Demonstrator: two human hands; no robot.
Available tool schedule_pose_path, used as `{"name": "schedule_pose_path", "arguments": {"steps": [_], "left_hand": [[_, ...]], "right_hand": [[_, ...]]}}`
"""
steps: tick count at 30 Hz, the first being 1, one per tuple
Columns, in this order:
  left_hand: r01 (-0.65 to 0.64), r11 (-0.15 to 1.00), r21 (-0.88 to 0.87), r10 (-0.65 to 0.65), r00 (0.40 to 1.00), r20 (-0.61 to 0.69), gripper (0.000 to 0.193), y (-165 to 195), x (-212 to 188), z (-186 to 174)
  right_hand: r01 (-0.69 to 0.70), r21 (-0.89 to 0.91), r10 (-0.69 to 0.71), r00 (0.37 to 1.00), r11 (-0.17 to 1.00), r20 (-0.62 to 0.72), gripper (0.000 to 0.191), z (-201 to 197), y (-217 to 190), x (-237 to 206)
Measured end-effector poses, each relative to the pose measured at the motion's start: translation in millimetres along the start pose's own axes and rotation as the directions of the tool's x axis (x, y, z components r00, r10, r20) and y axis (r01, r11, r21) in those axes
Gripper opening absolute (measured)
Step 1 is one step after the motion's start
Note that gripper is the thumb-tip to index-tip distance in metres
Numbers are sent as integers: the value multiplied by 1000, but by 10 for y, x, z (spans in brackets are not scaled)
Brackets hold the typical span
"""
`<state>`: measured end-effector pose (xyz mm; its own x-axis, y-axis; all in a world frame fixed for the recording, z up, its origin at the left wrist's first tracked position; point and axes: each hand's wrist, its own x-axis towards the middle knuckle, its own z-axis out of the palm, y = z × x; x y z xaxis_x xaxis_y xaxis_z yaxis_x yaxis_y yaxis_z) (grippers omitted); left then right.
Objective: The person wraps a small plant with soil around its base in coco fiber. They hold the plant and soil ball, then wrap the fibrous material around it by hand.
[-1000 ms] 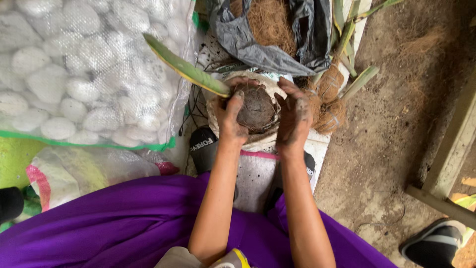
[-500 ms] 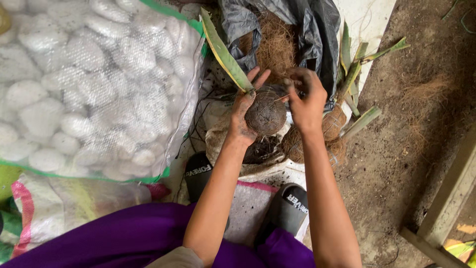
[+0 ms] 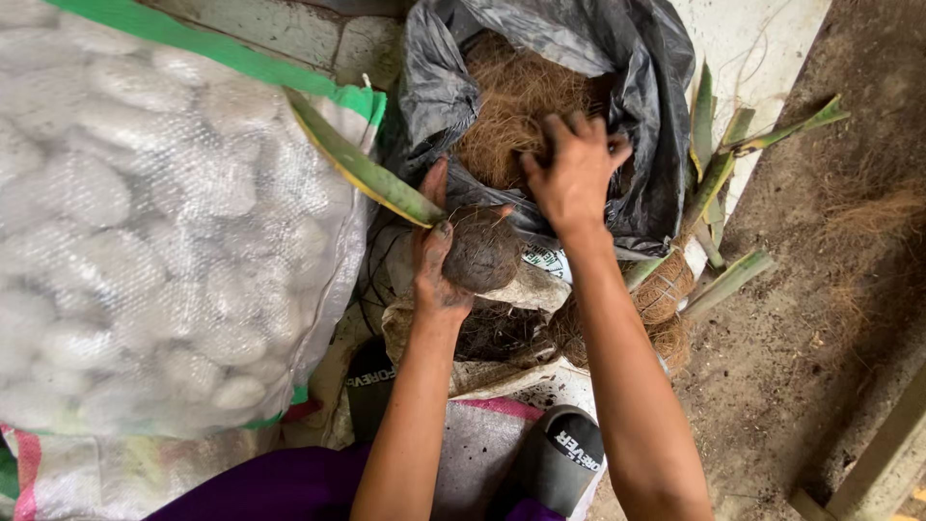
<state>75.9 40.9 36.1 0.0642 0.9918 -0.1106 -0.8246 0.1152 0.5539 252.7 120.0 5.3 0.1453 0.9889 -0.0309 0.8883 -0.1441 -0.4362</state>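
A large white woven mesh sack [image 3: 145,232] with a green rim, full of pale rounded stones, fills the left. Black rubber sandals [image 3: 569,449] rest near the bottom edge on bare brown dirt ground [image 3: 820,318].
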Motion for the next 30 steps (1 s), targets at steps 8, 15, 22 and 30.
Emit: {"name": "schedule_pose_path", "arguments": {"steps": [8, 15, 22, 30], "left_hand": [[63, 997, -41, -61, 997, 47, 94, 6, 9, -20], [279, 960, -9, -274, 948, 161, 82, -7, -11, -7], [283, 959, -16, -276, 944, 179, 82, -10, 26, -3], [164, 985, -45, -156, 977, 145, 73, -32, 62, -76]], "right_hand": [[-308, 902, 96, 952, 303, 292, 47, -615, 628, -150], [77, 386, -73, 997, 919, -26, 77, -439, 436, -168], [48, 690, -38, 999, 722, -29, 79, -471, 73, -489], [-220, 442, 229, 973, 870, 35, 56, -80, 252, -351]]}}
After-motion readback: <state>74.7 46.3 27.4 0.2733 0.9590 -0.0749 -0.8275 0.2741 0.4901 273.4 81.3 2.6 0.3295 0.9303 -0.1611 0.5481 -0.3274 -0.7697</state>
